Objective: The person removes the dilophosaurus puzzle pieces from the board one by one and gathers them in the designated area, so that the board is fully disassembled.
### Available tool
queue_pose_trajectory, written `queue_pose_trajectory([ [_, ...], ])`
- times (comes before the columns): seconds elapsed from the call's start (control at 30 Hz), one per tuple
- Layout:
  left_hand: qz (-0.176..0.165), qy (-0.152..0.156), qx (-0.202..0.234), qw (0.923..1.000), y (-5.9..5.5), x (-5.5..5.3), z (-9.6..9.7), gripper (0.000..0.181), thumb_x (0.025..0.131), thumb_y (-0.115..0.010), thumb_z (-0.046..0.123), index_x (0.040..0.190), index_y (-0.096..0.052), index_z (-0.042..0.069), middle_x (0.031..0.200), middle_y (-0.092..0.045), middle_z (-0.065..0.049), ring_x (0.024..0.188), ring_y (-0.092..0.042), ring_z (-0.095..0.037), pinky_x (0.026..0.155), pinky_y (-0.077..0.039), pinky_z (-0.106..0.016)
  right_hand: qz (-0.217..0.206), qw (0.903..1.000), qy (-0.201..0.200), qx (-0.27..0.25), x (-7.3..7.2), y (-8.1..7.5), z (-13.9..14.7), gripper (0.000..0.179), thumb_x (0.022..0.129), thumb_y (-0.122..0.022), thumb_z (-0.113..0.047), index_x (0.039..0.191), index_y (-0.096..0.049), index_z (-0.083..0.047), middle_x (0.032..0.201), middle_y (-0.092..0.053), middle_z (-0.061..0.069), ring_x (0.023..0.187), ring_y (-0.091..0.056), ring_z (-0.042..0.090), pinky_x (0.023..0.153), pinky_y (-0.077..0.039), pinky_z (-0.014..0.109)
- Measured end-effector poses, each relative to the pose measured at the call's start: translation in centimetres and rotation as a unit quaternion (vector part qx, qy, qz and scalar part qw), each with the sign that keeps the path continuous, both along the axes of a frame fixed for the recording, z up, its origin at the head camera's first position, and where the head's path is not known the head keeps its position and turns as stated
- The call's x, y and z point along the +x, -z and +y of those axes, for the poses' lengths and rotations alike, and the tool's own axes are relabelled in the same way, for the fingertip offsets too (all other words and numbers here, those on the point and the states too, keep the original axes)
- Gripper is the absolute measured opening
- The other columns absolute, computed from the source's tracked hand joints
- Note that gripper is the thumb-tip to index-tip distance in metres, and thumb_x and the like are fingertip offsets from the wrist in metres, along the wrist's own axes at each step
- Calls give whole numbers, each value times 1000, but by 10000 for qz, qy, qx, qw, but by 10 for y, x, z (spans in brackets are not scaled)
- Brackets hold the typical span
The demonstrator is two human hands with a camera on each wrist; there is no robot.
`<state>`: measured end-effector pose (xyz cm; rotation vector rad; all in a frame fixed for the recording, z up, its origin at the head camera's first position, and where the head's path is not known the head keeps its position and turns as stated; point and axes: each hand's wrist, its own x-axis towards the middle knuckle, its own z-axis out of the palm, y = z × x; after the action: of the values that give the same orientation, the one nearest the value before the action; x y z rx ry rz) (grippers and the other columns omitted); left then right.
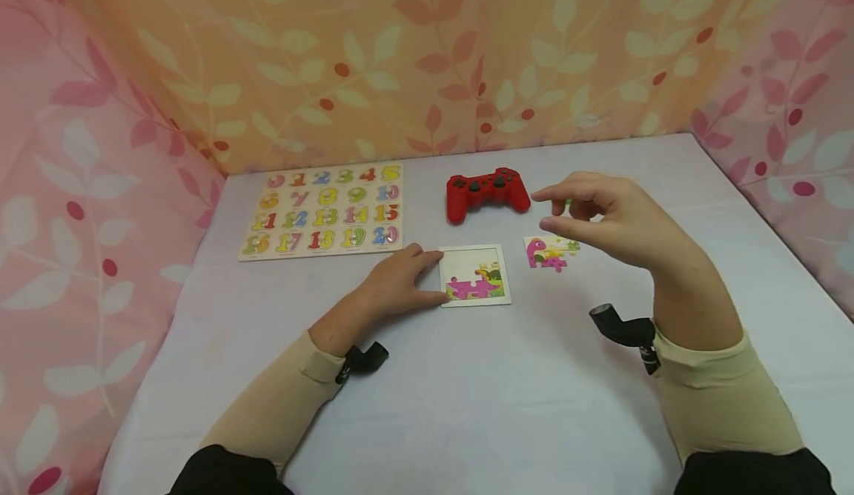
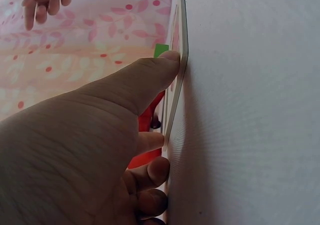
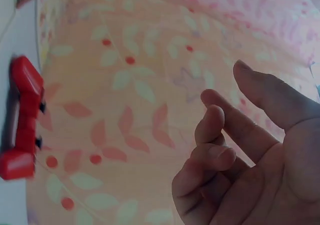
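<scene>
My left hand (image 1: 398, 280) rests beside a small white-framed jigsaw tray (image 1: 474, 247), thumb at its lower left corner and a fingertip at its upper left. In the left wrist view the thumb (image 2: 160, 67) presses on the tray's edge. Pink and green dinosaur pieces (image 1: 474, 287) fill the lower part of the tray. Raised over the table on the right, my right hand (image 1: 620, 217) holds nothing, its thumb and forefinger apart and the other fingers loosely bent. Below its fingertips lie joined jigsaw pieces (image 1: 543, 253) with a pink dinosaur, partly hidden by the hand.
A red game controller (image 1: 487, 193) lies behind the tray, just left of my right fingertips. At the back left is a wooden number board (image 1: 327, 210) with coloured numerals. Patterned curtains (image 1: 427, 58) enclose the back and sides of the white-covered table (image 1: 480, 406).
</scene>
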<state>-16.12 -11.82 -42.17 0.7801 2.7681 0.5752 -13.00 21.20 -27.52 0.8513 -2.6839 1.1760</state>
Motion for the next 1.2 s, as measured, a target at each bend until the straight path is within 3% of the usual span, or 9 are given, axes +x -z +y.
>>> queue_pose_trajectory([
  [0.2,39,42,38,10000,1,-1,0,83,85,-78,57,152,-52,16,103,-52,1,89,-50,-16,74,-44,-32,-620,9971,-283,327,-8,20,-28,32,89,-83,-18,120,-76,-15,94,-62,0,75,-52,22,62,-43,29],
  [0.47,-28,5,27,10000,0,-1,-1,83,84,-79,57,151,-52,17,106,-53,0,91,-51,-17,75,-46,-32,-1362,9848,-371,1012,-19,53,-57,36,87,-84,-24,122,-76,-16,93,-63,-2,79,-53,24,66,-44,36],
  [0.63,28,20,33,10000,1,-2,-1,82,84,-78,58,151,-53,17,105,-53,0,88,-51,-17,73,-45,-32,-1441,9748,-479,1633,-28,73,-65,38,90,-79,-22,126,-74,-10,90,-61,-2,83,-54,21,70,-45,36],
  [1.0,37,53,50,10000,3,-2,-2,82,84,-79,57,150,-54,16,104,-53,1,86,-51,-16,72,-44,-31,-1718,9565,-281,2339,-45,108,-66,38,91,-79,-21,127,-74,-10,87,-61,1,86,-55,20,77,-45,36],
  [1.2,30,57,85,9999,2,-2,0,82,84,-79,56,151,-53,16,104,-53,0,87,-51,-16,72,-44,-31,-1533,9606,-314,2297,-47,114,-64,30,89,-81,-20,118,-78,-13,90,-65,-1,89,-58,19,82,-47,38],
])
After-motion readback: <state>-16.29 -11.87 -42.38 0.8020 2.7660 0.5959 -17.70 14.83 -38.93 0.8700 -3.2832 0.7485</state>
